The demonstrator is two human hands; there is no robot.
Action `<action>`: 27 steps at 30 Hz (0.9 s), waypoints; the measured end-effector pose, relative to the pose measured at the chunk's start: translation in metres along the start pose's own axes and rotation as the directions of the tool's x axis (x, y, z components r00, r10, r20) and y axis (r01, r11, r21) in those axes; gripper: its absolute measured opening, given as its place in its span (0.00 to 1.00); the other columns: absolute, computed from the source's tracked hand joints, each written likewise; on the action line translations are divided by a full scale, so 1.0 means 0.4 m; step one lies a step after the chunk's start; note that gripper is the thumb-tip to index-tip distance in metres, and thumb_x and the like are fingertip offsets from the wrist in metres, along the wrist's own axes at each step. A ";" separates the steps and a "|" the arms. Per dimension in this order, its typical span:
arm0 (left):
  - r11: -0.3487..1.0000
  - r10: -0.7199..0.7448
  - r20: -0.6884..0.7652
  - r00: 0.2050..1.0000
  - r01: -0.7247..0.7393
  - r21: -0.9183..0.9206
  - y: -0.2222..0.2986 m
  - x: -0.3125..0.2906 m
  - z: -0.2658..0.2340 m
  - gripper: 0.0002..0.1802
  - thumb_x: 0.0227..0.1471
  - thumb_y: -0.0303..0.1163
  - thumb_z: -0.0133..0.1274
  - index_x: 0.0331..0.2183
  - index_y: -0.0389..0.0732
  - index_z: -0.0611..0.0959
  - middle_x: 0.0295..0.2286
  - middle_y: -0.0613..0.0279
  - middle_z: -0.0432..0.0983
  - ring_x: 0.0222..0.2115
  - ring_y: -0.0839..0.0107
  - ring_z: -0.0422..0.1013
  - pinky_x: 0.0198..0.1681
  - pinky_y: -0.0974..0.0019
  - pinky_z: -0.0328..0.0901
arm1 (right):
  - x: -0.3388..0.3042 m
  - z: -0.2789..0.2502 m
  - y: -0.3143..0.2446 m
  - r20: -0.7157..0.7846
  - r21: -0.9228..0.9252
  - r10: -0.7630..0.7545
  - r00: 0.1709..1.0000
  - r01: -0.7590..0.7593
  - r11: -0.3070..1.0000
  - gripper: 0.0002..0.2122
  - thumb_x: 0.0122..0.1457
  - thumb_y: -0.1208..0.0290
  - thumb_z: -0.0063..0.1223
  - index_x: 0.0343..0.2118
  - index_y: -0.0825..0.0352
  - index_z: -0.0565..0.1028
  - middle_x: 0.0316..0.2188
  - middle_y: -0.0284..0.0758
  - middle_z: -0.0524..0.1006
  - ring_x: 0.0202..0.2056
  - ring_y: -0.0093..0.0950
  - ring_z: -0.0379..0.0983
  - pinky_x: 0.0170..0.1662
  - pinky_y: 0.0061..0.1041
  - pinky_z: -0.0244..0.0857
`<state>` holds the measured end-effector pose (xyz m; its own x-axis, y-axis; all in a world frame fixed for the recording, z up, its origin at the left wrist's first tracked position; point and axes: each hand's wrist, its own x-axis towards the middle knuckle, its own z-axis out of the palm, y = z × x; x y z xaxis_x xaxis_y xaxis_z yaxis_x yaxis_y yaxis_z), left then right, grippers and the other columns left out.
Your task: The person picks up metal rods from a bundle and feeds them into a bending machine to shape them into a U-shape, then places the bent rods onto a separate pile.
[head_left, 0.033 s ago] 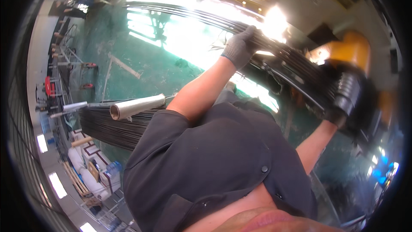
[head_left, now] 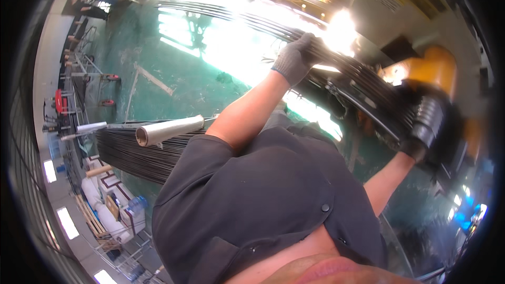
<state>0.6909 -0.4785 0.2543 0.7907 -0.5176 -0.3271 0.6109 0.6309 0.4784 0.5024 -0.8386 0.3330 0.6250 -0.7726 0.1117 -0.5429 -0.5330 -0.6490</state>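
My left hand (head_left: 294,59), in a grey knit glove, is closed round a bundle of long thin black rods (head_left: 363,76). The bundle runs from the upper left across to a machine on the right, its far end fanning slightly over the bright floor. My right hand (head_left: 414,148), in a dark glove, is at the machine end of the rods, beside a grey ribbed cylinder (head_left: 425,120). Its fingers are hidden in shadow, so their grip cannot be made out.
A yellow rounded machine part (head_left: 434,68) stands beyond the ribbed cylinder. At my left lies a large stack of black rods (head_left: 137,150), with a roll of clear film (head_left: 171,130) on it. Wheeled metal racks (head_left: 87,71) stand further left. Sunlight glares off the green floor (head_left: 173,81).
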 end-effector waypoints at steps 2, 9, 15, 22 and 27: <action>0.997 0.074 0.028 0.997 -0.074 -0.004 0.106 0.012 -0.082 0.24 0.69 0.44 0.46 0.51 0.30 0.75 0.47 0.45 0.77 0.51 0.51 0.74 0.61 0.46 0.66 | -0.002 -0.004 0.010 -0.029 -0.112 -0.136 0.990 0.132 0.985 0.15 0.68 0.59 0.52 0.42 0.67 0.82 0.38 0.34 0.82 0.36 0.27 0.77 0.43 0.26 0.73; 0.919 0.376 0.043 0.926 -0.378 0.111 0.681 0.071 -0.544 0.28 0.68 0.49 0.46 0.55 0.34 0.74 0.52 0.46 0.74 0.54 0.45 0.70 0.63 0.39 0.63 | -0.027 0.012 0.332 -0.273 0.005 0.122 0.954 -0.126 0.992 0.16 0.67 0.54 0.53 0.38 0.64 0.80 0.35 0.33 0.81 0.31 0.27 0.75 0.37 0.27 0.71; 0.861 0.506 -0.320 0.801 -0.493 0.127 1.110 0.068 -0.695 0.31 0.68 0.53 0.45 0.57 0.35 0.71 0.54 0.44 0.68 0.55 0.42 0.68 0.62 0.34 0.63 | -0.354 0.119 0.588 -0.066 0.790 0.813 0.579 -0.468 0.397 0.16 0.66 0.51 0.54 0.34 0.61 0.78 0.31 0.31 0.80 0.25 0.27 0.72 0.31 0.28 0.68; 0.823 0.566 -0.394 0.724 -0.467 0.323 1.358 0.099 -0.790 0.41 0.68 0.57 0.43 0.68 0.41 0.53 0.59 0.43 0.62 0.57 0.42 0.67 0.58 0.33 0.66 | -0.677 0.315 0.420 0.048 0.931 0.988 0.148 -0.365 0.010 0.17 0.67 0.50 0.50 0.27 0.57 0.71 0.28 0.30 0.72 0.25 0.27 0.60 0.29 0.33 0.56; 0.868 0.377 -0.247 0.892 -0.247 0.431 1.396 0.218 -0.800 0.25 0.68 0.47 0.44 0.53 0.37 0.76 0.46 0.46 0.78 0.49 0.47 0.75 0.56 0.38 0.68 | -0.822 0.259 0.490 0.572 -0.059 0.800 0.184 0.981 -0.184 0.20 0.67 0.54 0.49 0.60 0.49 0.69 0.64 0.27 0.62 0.66 0.30 0.48 0.65 0.47 0.43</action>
<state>1.1140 0.0138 0.2320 0.9463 -0.0810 -0.3130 0.3168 0.4262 0.8474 0.2486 -0.6533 0.0911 0.0018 -0.3714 -0.9285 0.6796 -0.6806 0.2736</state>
